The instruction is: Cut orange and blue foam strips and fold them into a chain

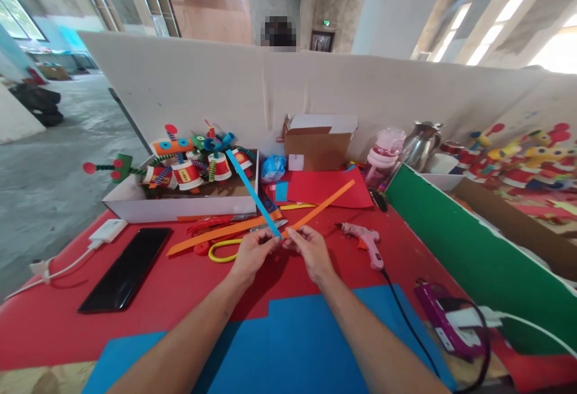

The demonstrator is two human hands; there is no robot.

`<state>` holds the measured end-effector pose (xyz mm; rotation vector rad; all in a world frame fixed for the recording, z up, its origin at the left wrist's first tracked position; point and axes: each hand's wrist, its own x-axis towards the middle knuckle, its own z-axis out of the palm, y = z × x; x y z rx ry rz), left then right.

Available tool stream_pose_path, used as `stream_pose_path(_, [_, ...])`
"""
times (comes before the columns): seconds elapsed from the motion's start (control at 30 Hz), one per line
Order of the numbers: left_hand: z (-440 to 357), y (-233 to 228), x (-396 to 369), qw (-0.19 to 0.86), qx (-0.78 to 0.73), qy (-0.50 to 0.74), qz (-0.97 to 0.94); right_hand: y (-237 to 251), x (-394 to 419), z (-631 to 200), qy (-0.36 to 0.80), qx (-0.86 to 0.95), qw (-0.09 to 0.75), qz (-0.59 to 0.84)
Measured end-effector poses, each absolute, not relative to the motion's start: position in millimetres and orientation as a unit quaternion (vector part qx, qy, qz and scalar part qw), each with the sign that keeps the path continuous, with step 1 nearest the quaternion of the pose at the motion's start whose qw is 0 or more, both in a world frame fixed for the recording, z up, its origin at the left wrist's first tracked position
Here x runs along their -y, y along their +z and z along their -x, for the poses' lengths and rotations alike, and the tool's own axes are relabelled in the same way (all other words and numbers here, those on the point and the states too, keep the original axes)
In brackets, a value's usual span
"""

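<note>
Pinching blue strip (pixel 252 193) in left hand (pixel 252 253) grip, orange strip (pixel 322 205) in right hand (pixel 311 250) grip, ends crossing above worktop (pixel 189 280); risking misaligned joint through slipping

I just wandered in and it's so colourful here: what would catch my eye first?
Probably the two hands at the centre, the left hand and right hand, pinching a blue paper strip and an orange paper strip together into a V. Behind them on the left, a white box brims with bright paper-cup figures. A pink glue gun lies on the red table at right.
</note>
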<state>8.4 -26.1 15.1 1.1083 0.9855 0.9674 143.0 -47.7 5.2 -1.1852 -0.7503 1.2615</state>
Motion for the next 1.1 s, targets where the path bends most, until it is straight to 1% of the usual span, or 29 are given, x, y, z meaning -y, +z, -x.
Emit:
stream_pose_path(0.1, [-7, 13, 24, 0.624, -0.441, 0.430, -0.481, 9, 47, -150, 0.535, 0.337, 0.589, 0.503])
stream_pose_path(0.27, [-6, 8, 22, 0.608, -0.438, 0.435, -0.498, 9, 46, -153, 0.591, 0.363, 0.541, 0.475])
stream_pose_path(0.5, [-9, 8, 24, 0.633, -0.430, 0.407, -0.498, 1, 46, -147, 0.562, 0.374, 0.526, 0.518])
stream_pose_path(0.8, [-9, 6, 23, 0.638, -0.423, 0.409, -0.497, 0, 46, -147, 0.595, 0.356, 0.532, 0.486])
stream_pose_path(1.1, [-10, 10, 23, 0.595, -0.447, 0.399, -0.536, 1, 49, -146, 0.594, 0.348, 0.534, 0.491])
